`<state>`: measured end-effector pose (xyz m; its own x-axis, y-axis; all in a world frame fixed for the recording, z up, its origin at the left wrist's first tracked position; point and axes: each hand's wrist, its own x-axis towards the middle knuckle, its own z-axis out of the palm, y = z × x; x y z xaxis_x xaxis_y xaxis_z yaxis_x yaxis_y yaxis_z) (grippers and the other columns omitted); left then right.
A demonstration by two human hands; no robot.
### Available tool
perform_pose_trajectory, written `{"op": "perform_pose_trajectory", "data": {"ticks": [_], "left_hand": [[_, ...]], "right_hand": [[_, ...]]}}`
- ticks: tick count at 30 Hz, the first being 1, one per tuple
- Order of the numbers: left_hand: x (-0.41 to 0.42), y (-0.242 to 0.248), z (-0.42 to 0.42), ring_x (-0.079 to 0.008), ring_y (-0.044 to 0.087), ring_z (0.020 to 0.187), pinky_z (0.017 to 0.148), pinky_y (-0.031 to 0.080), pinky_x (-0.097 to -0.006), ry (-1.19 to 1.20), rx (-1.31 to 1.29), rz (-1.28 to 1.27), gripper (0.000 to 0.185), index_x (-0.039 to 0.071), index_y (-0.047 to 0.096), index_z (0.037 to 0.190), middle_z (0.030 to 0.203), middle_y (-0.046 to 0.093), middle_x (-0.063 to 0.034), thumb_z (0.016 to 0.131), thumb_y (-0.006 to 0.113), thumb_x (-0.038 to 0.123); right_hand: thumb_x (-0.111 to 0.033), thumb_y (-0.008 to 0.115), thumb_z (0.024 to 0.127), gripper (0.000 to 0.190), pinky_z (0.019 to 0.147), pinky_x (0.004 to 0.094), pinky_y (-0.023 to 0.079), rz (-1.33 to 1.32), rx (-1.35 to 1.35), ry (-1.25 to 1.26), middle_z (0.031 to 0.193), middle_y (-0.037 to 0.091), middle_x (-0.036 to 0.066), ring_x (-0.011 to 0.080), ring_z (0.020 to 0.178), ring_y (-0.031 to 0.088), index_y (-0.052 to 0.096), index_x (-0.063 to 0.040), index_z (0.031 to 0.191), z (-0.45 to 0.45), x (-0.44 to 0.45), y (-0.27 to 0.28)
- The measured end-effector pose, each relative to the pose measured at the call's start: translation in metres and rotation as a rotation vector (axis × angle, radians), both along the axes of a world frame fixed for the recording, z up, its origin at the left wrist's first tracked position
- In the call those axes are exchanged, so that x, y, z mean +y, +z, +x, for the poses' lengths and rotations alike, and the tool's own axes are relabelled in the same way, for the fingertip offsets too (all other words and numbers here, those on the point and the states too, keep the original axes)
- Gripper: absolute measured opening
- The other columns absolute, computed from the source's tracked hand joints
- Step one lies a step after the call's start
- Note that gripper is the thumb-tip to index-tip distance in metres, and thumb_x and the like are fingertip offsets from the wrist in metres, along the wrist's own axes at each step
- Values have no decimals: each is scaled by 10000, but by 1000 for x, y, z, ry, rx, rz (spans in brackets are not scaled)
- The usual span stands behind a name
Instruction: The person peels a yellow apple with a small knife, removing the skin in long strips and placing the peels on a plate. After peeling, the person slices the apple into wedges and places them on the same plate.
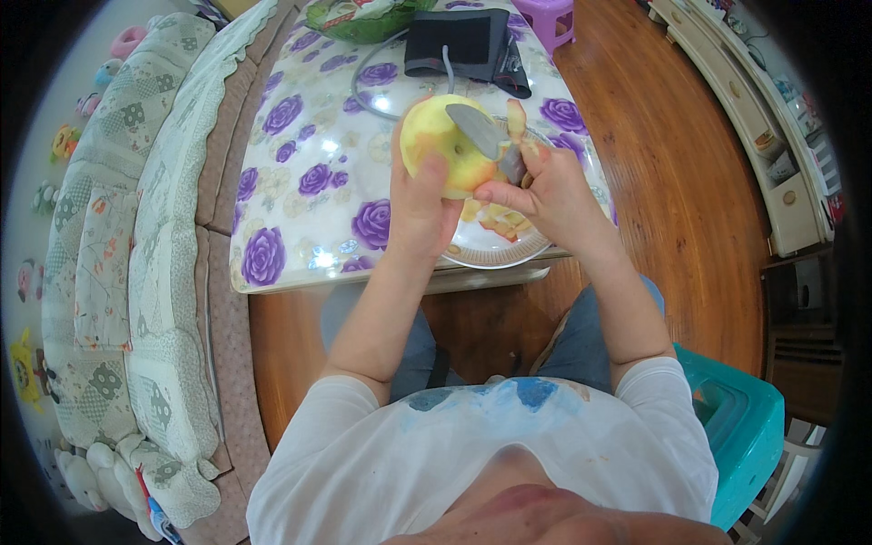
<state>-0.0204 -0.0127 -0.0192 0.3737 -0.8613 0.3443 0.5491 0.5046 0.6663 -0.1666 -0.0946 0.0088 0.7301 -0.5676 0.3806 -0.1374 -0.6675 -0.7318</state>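
My left hand (427, 201) grips a mostly peeled apple (443, 139) from its left and near side, the thumb lying across its face. The flesh is pale yellow, with some reddish-orange skin around the lower part. In my right hand (555, 187) is a knife (475, 129) with a broad grey blade, which overlaps the apple's upper right. A strip of peel (516, 120) stands up by the right fingers. Below both hands, a white plate (470, 251) with a patterned rim holds several pieces of peel (503, 221). My hands hide part of the plate.
A glossy cloth with purple roses covers the table (327, 225). Towards its far end lie a dark blood pressure cuff (456, 51) with a grey tube and a green bowl (368, 20). A sofa (170, 272) runs along the left; a teal stool (739, 422) stands at right.
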Motion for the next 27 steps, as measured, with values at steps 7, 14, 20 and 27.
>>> {"op": "perform_pose_trajectory", "data": {"ticks": [7,14,20,27], "left_hand": [[2,2,-8,-219,468,1188,990,441,-382,115,-60,-57,770,105,289,1395,1279,442,-85,794,749,251],[3,4,-14,-225,463,1188,995,429,-380,177,-74,-74,841,108,270,1404,1282,441,-86,758,786,257],[2,5,-17,-225,474,1174,1000,418,-370,254,-125,-73,860,90,264,1404,1273,452,-98,748,795,255],[2,2,-15,-214,469,1174,995,412,-350,366,-263,-94,842,74,244,1406,1262,444,-102,766,767,226]], "right_hand": [[-367,748,785,442,512,274,404,133,10,72,613,531,71,115,539,473,580,24,904,0,2,4],[-344,708,834,428,564,254,451,199,-5,129,702,614,66,114,618,579,577,15,1025,-1,3,2],[-332,699,845,424,556,247,457,253,-4,133,708,625,67,110,606,591,574,17,1051,0,5,3],[-325,703,844,436,528,243,445,266,0,158,679,613,62,104,582,582,568,25,1067,-1,8,6]]}}
